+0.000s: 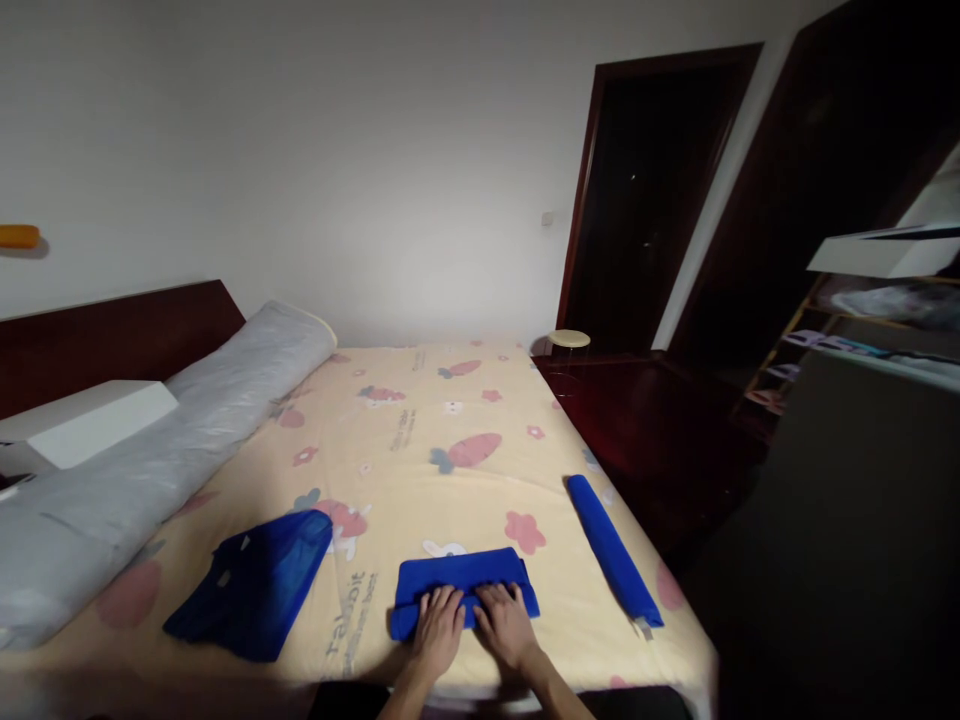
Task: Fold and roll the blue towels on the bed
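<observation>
A folded blue cloth (pixel 465 570) lies near the front edge of the bed, with a narrow turned-over strip along its near side. My left hand (pixel 441 628) rests palm down on the left part of that strip, fingers laid over it. Beside it, my right hand (pixel 508 622) presses on the strip's right part, its fingers spread a little. Both thumbs are hard to make out. To the left lies a loosely spread blue cloth bag or garment (pixel 262 585) with small white labels. A long, narrow blue roll (pixel 611 550) lies on the right, a pale tag at its near end.
The bed (pixel 405 450) has a yellow sheet with carrots and rabbits. A grey rolled mattress or bedding (pixel 195 440) and a white box (pixel 97 420) lie along its left side. Beyond the right edge are a round stool (pixel 570 339), a dark door (pixel 660 200) and a cluttered shelf (pixel 862 320).
</observation>
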A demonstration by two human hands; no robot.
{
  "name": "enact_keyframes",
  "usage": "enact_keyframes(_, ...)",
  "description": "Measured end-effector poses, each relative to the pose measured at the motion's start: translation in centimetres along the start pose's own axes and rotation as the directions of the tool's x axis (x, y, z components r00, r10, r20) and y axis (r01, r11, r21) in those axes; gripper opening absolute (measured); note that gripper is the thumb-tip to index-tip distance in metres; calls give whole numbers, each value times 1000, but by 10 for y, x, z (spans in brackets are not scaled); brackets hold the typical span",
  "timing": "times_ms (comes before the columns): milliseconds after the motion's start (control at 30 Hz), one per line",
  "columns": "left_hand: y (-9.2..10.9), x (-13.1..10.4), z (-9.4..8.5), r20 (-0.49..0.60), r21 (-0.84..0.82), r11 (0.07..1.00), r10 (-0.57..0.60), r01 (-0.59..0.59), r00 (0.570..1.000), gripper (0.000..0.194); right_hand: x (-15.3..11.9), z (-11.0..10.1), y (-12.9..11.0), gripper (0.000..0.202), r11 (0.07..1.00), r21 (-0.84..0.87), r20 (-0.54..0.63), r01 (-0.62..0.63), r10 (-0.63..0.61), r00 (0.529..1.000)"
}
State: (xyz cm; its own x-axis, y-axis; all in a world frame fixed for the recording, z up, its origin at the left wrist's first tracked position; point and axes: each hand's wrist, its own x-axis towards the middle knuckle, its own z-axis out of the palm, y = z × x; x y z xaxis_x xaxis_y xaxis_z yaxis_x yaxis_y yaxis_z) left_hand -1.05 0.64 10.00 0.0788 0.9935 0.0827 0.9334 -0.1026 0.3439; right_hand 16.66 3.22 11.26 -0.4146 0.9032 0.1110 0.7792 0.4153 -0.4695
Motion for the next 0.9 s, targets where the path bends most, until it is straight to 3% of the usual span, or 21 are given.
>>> enact_keyframes(167,-54,-15,-19,-77,143,977,-150,160,986,42,-12,-20,44,44,980,-97,-54,-174,169,984)
enact_keyframes(267,-68,-20,-28,-109,193,959,-187,206,976,42,-14,-25,48,44,975,-114,-64,-191,185,981)
enact_keyframes(333,-63,-18,-27,-129,178,960,-197,218,972,44,-10,-21,37,45,985,-86,-51,-148,144,988)
enact_keyframes(400,-48,-12,-21,-100,121,980,-147,159,984,47,-5,-13,20,46,998,-27,4,-48,48,999)
enact_keyframes(500,-19,-3,-7,55,4,1000,27,-27,998,50,6,3,-5,45,994,57,114,89,-95,989)
enact_keyframes(600,-7,8,-1,183,-12,999,46,-44,982,52,17,13,-11,46,994,51,155,96,-102,983)
enact_keyframes(667,-14,13,-7,221,51,998,-41,31,974,54,23,12,0,46,1000,-13,129,22,-20,991)
enact_keyframes(767,-44,15,-26,244,165,970,-217,180,945,57,27,-2,36,48,978,-138,41,-155,162,986)
enact_keyframes(900,-87,3,-44,152,281,914,-344,293,926,54,17,-21,85,49,951,-196,-23,-238,239,971)
